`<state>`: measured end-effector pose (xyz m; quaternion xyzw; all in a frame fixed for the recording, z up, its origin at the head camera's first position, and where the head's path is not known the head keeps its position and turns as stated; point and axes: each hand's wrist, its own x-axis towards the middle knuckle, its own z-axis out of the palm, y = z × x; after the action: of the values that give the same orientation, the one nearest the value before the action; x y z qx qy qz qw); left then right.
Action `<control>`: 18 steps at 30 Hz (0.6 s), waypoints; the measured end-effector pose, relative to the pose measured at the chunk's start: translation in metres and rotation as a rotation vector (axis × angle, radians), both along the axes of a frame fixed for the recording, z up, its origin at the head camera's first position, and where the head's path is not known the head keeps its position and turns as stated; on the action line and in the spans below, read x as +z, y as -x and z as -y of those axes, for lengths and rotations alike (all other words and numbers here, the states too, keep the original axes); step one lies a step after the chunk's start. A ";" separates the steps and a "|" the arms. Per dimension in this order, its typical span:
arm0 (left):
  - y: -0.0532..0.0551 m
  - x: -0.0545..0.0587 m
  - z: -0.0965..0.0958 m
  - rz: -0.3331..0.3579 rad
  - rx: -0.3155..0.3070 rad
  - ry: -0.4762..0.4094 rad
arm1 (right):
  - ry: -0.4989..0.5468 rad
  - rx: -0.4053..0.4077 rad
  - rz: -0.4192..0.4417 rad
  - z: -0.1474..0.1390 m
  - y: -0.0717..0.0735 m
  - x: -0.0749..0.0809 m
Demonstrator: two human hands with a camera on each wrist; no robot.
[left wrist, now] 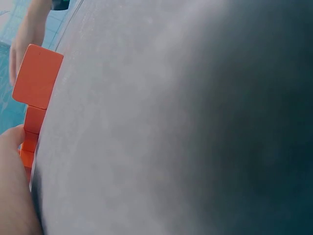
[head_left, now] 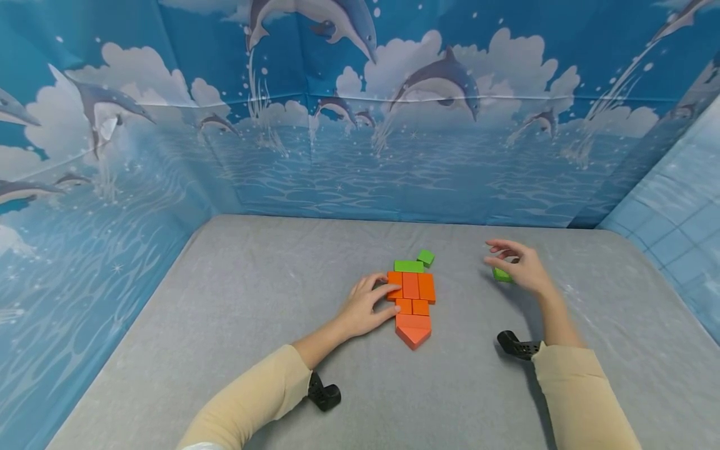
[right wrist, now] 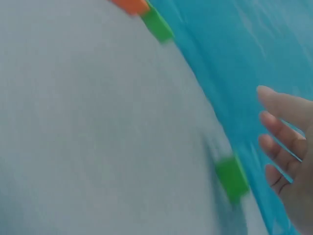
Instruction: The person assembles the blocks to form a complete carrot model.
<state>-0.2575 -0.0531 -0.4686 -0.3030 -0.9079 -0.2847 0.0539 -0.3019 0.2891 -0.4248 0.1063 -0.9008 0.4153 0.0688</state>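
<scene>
Several orange blocks lie together on the grey cloth in the head view, with a pointed orange block at the near end. A green block sits against their far end, and a small green block is turned at an angle beside it. My left hand rests along the left side of the orange group, thumb and fingers spread and touching it. Off to the right, my right hand hovers with loosely bent fingers over another green block, holding nothing; the hand partly covers that block in the head view.
The grey cloth surface reaches back to a blue curtain printed with dolphins, which also stands along both sides. A black device is strapped at the left wrist, and a similar black device at the right.
</scene>
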 end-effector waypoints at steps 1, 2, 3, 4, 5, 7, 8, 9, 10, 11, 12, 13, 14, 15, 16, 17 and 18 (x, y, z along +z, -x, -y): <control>0.000 0.000 0.000 -0.001 0.000 0.000 | -0.022 -0.004 0.013 -0.007 -0.002 -0.001; 0.000 0.000 0.000 -0.001 0.000 0.001 | -0.037 -0.006 0.029 -0.013 -0.004 -0.002; 0.000 0.000 0.000 -0.003 0.000 0.000 | -0.051 -0.010 0.053 -0.019 -0.006 -0.003; -0.001 0.001 0.000 0.000 -0.001 0.001 | -0.061 -0.009 0.073 -0.023 -0.007 -0.005; -0.001 0.001 0.000 0.001 -0.002 0.000 | -0.071 -0.012 0.095 -0.028 -0.008 -0.007; -0.001 0.002 0.000 0.001 -0.005 -0.002 | -0.089 -0.009 0.119 -0.034 -0.010 -0.011; -0.002 0.002 0.000 0.000 -0.006 -0.002 | -0.091 -0.007 0.122 -0.037 -0.010 -0.013; -0.002 0.002 0.000 -0.003 -0.007 -0.001 | -0.091 -0.001 0.118 -0.039 -0.011 -0.015; -0.001 0.001 0.000 -0.005 -0.007 0.002 | -0.088 0.003 0.111 -0.040 -0.011 -0.016; -0.001 0.001 0.000 -0.008 -0.006 0.003 | -0.092 0.004 0.102 -0.041 -0.012 -0.018; -0.001 0.001 0.000 -0.010 -0.006 0.005 | -0.095 0.008 0.090 -0.042 -0.012 -0.019; 0.000 0.000 0.000 -0.012 -0.005 0.006 | -0.093 0.015 0.080 -0.043 -0.012 -0.020; 0.000 -0.001 0.000 -0.013 -0.004 0.006 | -0.093 0.017 0.074 -0.044 -0.012 -0.021; 0.000 -0.001 0.000 -0.013 -0.003 0.006 | -0.096 0.019 0.066 -0.044 -0.012 -0.022; 0.000 -0.001 0.000 -0.011 -0.001 0.005 | -0.102 0.018 0.063 -0.045 -0.012 -0.023; 0.000 -0.001 0.000 -0.009 0.000 0.003 | -0.109 0.017 0.060 -0.045 -0.012 -0.024; 0.000 -0.001 0.000 -0.008 0.001 0.003 | -0.113 0.019 0.060 -0.045 -0.012 -0.024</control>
<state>-0.2576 -0.0535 -0.4697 -0.3038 -0.9082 -0.2820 0.0571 -0.2903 0.3346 -0.4493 0.1058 -0.9235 0.3674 0.0316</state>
